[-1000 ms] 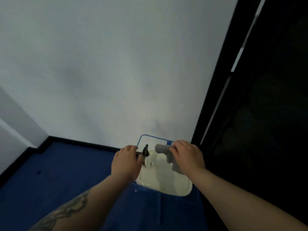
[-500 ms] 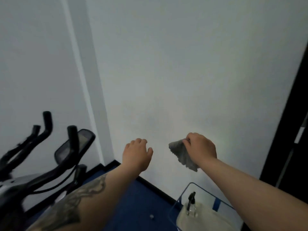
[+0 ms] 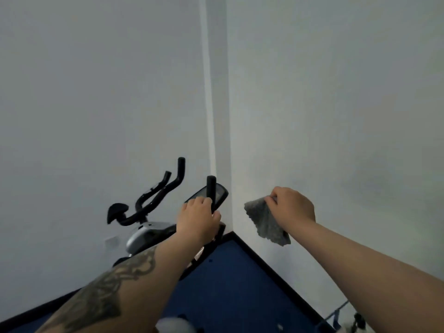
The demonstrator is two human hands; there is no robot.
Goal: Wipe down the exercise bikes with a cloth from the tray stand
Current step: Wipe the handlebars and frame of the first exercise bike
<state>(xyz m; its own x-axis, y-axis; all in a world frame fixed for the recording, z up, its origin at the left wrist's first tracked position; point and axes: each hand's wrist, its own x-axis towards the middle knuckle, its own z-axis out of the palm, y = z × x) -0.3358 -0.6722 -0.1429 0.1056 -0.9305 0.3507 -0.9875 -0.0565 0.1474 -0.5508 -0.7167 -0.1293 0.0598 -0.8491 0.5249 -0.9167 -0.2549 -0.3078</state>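
Note:
A black and silver exercise bike (image 3: 144, 233) stands in the room corner at centre left, with its handlebars (image 3: 177, 179) and console (image 3: 219, 194) raised toward the wall. My left hand (image 3: 197, 218) is stretched toward the near handlebar and overlaps it in view, fingers loosely curled and holding nothing; the bar looks farther off than the hand. My right hand (image 3: 292, 205) is raised to the right of the bike, pinching a grey cloth (image 3: 265, 223) that hangs down from the fingers. Only a corner of the tray stand (image 3: 336, 314) shows at the bottom right.
White walls meet in a corner behind the bike. The floor (image 3: 230, 284) is blue with a black skirting along the walls. A dark spray bottle (image 3: 358, 319) stands on the tray stand at the lower right edge.
The view has swung left from the tray stand to the bike in the corner. My right hand lifted the cloth off the tray and carries it along. My left hand has reached toward the handlebar.

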